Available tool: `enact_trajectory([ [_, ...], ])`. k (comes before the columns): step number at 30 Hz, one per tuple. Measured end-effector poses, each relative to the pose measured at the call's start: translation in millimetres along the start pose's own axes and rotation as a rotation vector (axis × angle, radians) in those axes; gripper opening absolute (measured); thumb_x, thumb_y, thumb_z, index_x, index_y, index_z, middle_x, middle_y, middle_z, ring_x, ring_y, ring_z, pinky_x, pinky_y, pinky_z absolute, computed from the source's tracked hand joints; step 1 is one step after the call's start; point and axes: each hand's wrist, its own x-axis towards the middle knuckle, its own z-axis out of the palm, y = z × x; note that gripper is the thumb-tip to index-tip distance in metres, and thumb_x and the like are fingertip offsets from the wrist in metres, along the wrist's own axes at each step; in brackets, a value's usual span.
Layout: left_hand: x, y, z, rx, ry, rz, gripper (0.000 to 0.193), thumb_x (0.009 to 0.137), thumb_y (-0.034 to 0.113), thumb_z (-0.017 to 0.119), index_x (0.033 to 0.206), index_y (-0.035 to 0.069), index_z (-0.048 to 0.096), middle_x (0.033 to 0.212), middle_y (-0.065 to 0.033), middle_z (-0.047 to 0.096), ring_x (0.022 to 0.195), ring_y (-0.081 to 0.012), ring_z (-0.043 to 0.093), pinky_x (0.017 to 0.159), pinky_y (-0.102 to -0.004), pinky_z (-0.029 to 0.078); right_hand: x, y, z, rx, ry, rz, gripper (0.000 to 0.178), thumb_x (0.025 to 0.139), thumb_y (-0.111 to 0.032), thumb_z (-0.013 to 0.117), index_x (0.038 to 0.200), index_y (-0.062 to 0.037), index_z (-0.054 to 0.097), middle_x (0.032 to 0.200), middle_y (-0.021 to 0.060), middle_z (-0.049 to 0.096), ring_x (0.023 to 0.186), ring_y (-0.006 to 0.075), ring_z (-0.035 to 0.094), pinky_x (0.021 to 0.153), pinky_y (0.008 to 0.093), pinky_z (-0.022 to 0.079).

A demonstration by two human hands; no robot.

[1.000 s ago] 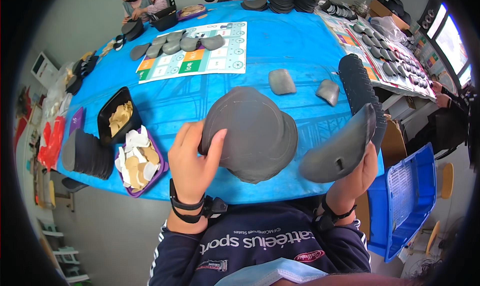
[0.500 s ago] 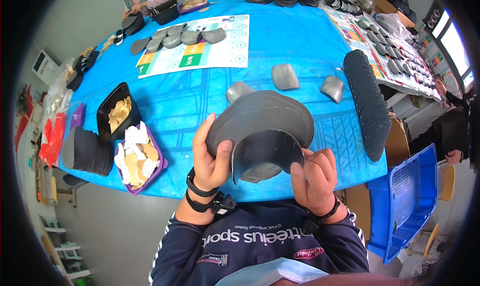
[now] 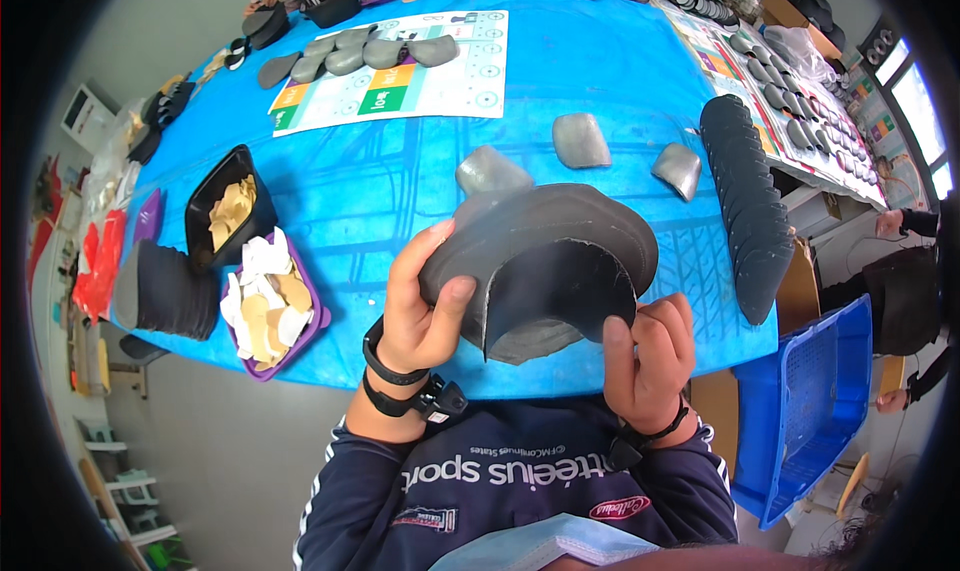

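Observation:
In both hands I hold a dark grey-black curved piece (image 3: 565,226), tilted above the near part of the table. It has a wide rounded flange, and a bent wall arches around a hollow facing me. My left hand (image 3: 425,301) is closed on its left side, thumb in front and fingers behind. At the lower right end of the arch, my right hand (image 3: 650,361) pinches the edge, with its other fingers curled. Beyond the piece lie a grey curved shell (image 3: 492,171), a second shell (image 3: 581,141) and a third shell (image 3: 677,171).
Blue sheeting covers the table (image 3: 350,181). On the left stand a black bin (image 3: 230,186), a purple basket (image 3: 318,316) of cut scraps, and a black stack (image 3: 170,291). A long black stack (image 3: 745,211) and a blue crate (image 3: 810,411) are at right. Printed sheet (image 3: 480,71) holds more shells.
The held piece has shifted slightly right and tilted, showing its flange flatter. My right hand has moved a little right with it. The view has also shifted slightly.

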Motion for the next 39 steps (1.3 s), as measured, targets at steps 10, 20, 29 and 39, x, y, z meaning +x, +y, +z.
enact_trajectory([
  [10, -1.5, -2.0, 3.1, -0.048, 0.019, -0.002, 0.043, 0.083, -0.001, 0.049, 0.122, -0.006, 0.033, 0.113, -0.0183, 0.047, 0.101, -0.0209, 0.050, 0.087, -0.0296, 0.038, 0.6, 0.8, -1.1, -0.023, -0.001, 0.022, 0.012, 0.068, 0.003, 0.062, 0.070, 0.0006, 0.051, 0.065, 0.0089, 0.052, 0.053, 0.0212, 0.042, 0.049, 0.0297, 0.032],
  [20, -3.1, -1.6, 2.4, -0.008, 0.022, 0.012, 0.043, 0.083, 0.000, 0.051, 0.121, -0.005, 0.034, 0.111, -0.0175, 0.048, 0.098, -0.0199, 0.051, 0.085, -0.0291, 0.039, -0.8, 0.5, -1.7, -0.027, 0.009, 0.014, 0.012, 0.067, 0.003, 0.063, 0.070, 0.0014, 0.051, 0.065, 0.0097, 0.051, 0.052, 0.0212, 0.041, 0.047, 0.0297, 0.032],
  [29, -2.9, -1.5, 2.1, -0.021, 0.028, 0.013, 0.042, 0.082, 0.000, 0.051, 0.121, -0.005, 0.034, 0.109, -0.0171, 0.050, 0.096, -0.0192, 0.052, 0.084, -0.0282, 0.040, -1.5, -0.8, -0.8, -0.028, 0.021, 0.004, 0.012, 0.067, 0.004, 0.062, 0.071, 0.0019, 0.051, 0.064, 0.0098, 0.051, 0.052, 0.0210, 0.041, 0.046, 0.0295, 0.031],
  [39, -4.1, 1.8, 4.2, 0.014, 0.036, 0.018, 0.041, 0.082, 0.000, 0.052, 0.120, -0.006, 0.035, 0.109, -0.0169, 0.049, 0.095, -0.0184, 0.052, 0.083, -0.0277, 0.040, -2.0, 0.4, 0.0, -0.028, 0.033, -0.003, 0.012, 0.067, 0.004, 0.063, 0.070, 0.0020, 0.051, 0.064, 0.0100, 0.052, 0.051, 0.0209, 0.043, 0.046, 0.0289, 0.032],
])
